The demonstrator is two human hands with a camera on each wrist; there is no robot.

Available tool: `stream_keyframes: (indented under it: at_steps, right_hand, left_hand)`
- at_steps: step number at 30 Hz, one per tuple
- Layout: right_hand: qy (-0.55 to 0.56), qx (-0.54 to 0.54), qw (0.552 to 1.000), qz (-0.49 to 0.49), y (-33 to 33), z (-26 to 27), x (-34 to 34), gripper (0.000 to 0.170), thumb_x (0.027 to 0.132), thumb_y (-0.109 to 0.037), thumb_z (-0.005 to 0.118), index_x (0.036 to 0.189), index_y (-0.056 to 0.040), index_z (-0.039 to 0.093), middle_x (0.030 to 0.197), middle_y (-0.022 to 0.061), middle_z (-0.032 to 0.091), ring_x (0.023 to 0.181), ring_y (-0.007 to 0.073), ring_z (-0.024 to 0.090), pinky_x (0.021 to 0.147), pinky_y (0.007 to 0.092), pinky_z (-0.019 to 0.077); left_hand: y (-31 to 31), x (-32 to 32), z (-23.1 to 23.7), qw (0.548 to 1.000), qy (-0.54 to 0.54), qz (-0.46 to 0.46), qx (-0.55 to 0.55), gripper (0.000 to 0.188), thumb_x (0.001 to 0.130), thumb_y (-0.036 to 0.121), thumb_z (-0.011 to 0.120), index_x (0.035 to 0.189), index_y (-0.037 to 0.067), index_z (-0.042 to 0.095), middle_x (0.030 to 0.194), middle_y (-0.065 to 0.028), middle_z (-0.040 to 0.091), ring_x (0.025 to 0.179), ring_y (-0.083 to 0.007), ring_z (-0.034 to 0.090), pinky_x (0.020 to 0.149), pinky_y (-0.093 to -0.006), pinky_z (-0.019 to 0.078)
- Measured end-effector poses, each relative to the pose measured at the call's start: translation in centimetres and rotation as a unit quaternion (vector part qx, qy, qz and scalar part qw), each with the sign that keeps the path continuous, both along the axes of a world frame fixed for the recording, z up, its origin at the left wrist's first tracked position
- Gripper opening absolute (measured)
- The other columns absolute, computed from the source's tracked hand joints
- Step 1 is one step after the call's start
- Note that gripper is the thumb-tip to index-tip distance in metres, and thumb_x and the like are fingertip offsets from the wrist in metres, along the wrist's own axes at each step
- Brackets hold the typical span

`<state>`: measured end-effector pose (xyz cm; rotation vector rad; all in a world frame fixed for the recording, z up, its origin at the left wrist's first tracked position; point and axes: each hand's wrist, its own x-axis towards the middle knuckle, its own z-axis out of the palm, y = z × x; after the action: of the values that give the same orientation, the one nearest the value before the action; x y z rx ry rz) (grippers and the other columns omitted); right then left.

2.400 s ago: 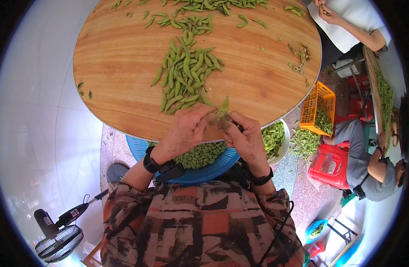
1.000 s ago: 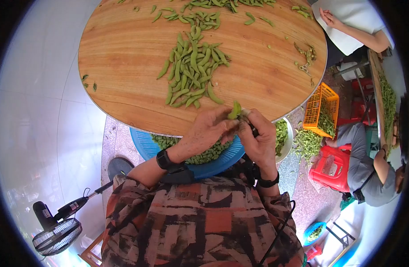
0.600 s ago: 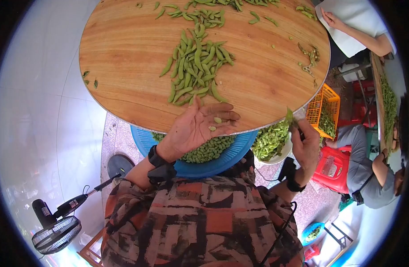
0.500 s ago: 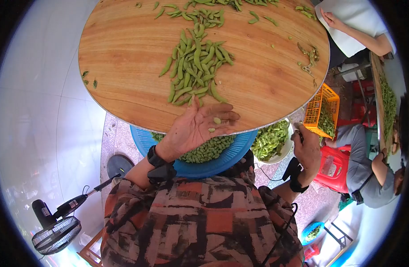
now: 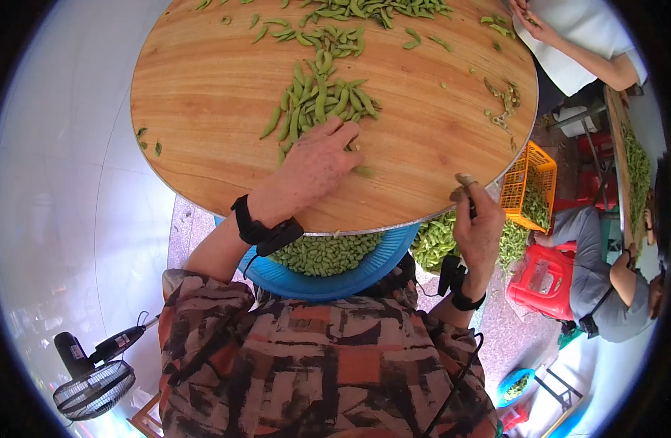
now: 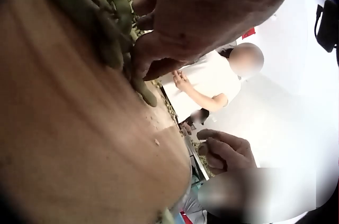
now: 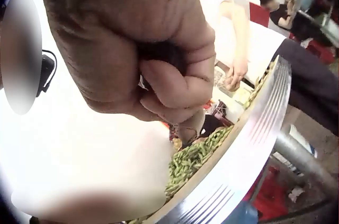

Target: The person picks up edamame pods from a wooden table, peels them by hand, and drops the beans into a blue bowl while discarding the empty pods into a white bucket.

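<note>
In the head view my left hand (image 5: 313,164) reaches palm down over the near end of a heap of green soybean pods (image 5: 321,98). Its fingers pinch a soybean pod (image 6: 144,93), whose end pokes out below the fingertips in the left wrist view. My right hand (image 5: 481,230) is raised at the table's near right edge with its fingers curled. Between its thumb and forefinger sits a small dark object (image 7: 163,57), mostly hidden by the fingers. A blue basin (image 5: 306,286) of shelled green beans sits below the table edge, in front of my body.
The round wooden table (image 5: 204,109) bears more pods at the far side and scraps at the right. Opened pods (image 5: 434,244) lie in a bowl under its right edge. An orange crate (image 5: 526,182), a red stool (image 5: 543,281) and two other people are to the right.
My left hand, palm up with two beans on its fingers, has turned over and moved onto the pods. My right hand held a pod over the bowl, released it, and moved left toward the table.
</note>
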<state>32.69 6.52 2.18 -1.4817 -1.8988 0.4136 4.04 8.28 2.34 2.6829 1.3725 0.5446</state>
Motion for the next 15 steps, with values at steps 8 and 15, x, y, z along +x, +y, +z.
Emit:
stream_keyframes:
  at_steps: [8, 15]
  right_hand:
    - [0.225, -0.133, 0.961, 0.092, -0.2, -1.7, -4.8, 0.026, 0.089, -0.002, 0.054, 0.113, 0.0016, 0.063, 0.077, 0.0046, 0.066, 0.066, 0.0083, 0.059, 0.061, 0.0241, 0.0473]
    - [0.493, -0.390, 0.766, 0.137, -0.3, -0.8, -7.5, 0.024, 0.096, -0.008, 0.052, 0.116, 0.0004, 0.062, 0.066, -0.0051, 0.049, 0.055, 0.0029, 0.040, 0.048, 0.0193, 0.0322]
  left_hand:
    - [-0.8, 1.3, -0.2, 0.982, -0.176, 0.033, -0.056, 0.024, 0.075, -0.004, 0.061, 0.098, 0.002, 0.061, 0.096, -0.0139, 0.060, 0.088, -0.0323, 0.060, 0.075, -0.0369, 0.0502]
    - [-3.6, 2.6, -0.9, 0.867, -0.417, 0.116, -0.247, 0.025, 0.082, 0.000, 0.064, 0.107, -0.001, 0.061, 0.092, -0.0144, 0.064, 0.079, -0.0201, 0.062, 0.069, -0.0295, 0.0491]
